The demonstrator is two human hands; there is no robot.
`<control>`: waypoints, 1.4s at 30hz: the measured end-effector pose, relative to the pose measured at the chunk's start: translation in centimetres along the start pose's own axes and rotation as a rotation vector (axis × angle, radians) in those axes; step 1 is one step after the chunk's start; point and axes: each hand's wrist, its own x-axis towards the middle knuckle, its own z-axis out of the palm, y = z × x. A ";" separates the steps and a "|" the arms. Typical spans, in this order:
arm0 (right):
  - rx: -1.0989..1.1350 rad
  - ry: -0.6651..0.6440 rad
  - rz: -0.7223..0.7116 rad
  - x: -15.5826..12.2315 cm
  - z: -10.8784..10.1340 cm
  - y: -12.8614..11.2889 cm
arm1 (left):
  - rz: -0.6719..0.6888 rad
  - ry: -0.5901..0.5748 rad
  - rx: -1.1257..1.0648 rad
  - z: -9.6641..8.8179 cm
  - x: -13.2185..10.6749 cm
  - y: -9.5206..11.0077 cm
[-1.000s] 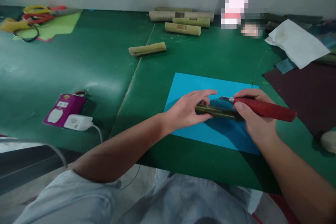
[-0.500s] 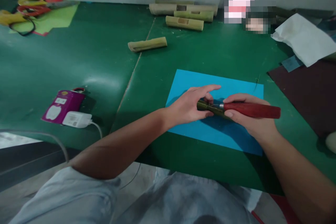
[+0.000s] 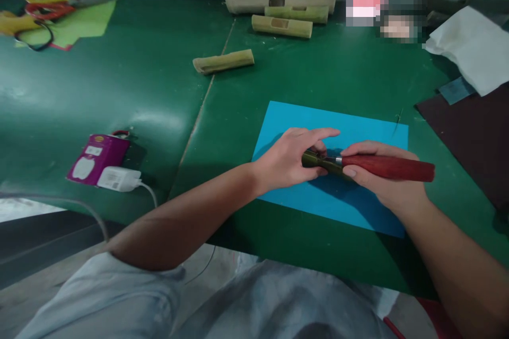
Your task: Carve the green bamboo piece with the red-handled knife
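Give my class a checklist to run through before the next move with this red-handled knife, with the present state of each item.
1. Bamboo piece held: ok; the left hand has its left end between thumb and fingers.
2. Knife in hand: ok; the right hand holds its red handle.
3. Left hand out of the blade's line: not ok; the tip points towards it, close to the fingers.
4. Blue sheet beneath the work: ok.
5. White charger clear of the blade: ok; it lies well to the left.
6. Blade's bite into the bamboo: cannot tell; too small.
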 end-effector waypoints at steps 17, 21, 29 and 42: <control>-0.108 0.032 -0.112 -0.2 0.2 0.0 | -0.004 -0.013 0.019 -0.1 -0.1 0.1; -0.049 0.045 -0.072 -0.2 0.3 0.0 | -0.011 -0.018 0.031 -0.1 -0.1 0.2; -0.057 0.022 -0.079 -0.1 0.3 -0.2 | 0.029 -0.021 0.036 -0.2 0.1 0.1; -0.087 0.074 -0.041 -0.5 0.7 -0.6 | 0.043 -0.064 0.008 -0.4 0.6 0.4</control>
